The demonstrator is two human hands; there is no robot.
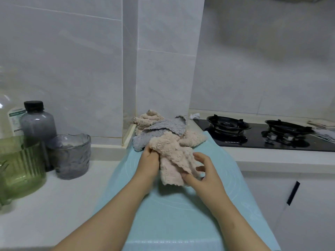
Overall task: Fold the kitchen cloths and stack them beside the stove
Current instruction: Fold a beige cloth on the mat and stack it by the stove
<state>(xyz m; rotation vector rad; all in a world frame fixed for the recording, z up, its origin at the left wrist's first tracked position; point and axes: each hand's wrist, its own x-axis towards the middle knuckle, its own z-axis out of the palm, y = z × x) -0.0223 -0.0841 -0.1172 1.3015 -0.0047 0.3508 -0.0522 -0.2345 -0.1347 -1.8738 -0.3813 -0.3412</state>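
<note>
A crumpled pink fleecy cloth [172,160] hangs between my hands above the light blue mat [174,211]. My left hand [147,162] grips its upper left part. My right hand [201,171] pinches its lower right edge with thumb and fingers. Behind them lies a heap of unfolded cloths: a grey cloth [157,132] on top, and more pink cloth [147,118] toward the wall. The black gas stove [257,134] sits to the right of the heap.
A dark bottle [37,122], a grey glass cup [69,156] and a green ribbed glass container [20,167] stand on the white counter at left. Folded cloths [322,125] lie at the far right past the stove. A white cabinet door with a black handle [292,192] is below.
</note>
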